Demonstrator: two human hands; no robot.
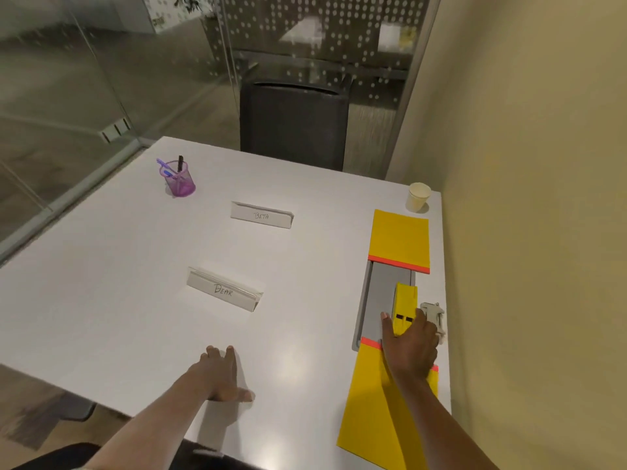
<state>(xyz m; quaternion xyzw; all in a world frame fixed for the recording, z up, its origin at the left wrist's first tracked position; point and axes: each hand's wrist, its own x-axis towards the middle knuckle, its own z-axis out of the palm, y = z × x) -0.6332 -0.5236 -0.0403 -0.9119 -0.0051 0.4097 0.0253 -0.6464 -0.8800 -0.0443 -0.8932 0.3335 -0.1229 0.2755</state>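
My right hand (411, 347) grips the near end of a folded yellow card (404, 304) with two dark slots, which lies on a grey panel (380, 300) set into the white table (135, 300). My left hand (220, 373) rests flat on the table, fingers straight, holding nothing. Two white tent name cards stand in the middle: "DEAR" (224, 290) nearer and "BETA" (262, 215) farther. A yellow sheet with an orange edge (400, 239) lies beyond the panel. Another yellow sheet (369, 422) lies under my right forearm.
A purple mesh pen cup (179, 179) holding pens stands at the far left. A paper cup (419, 197) sits at the far right corner. A small white tool (435, 317) lies by the right edge. A black chair (293, 123) faces the far side; a wall runs along the right.
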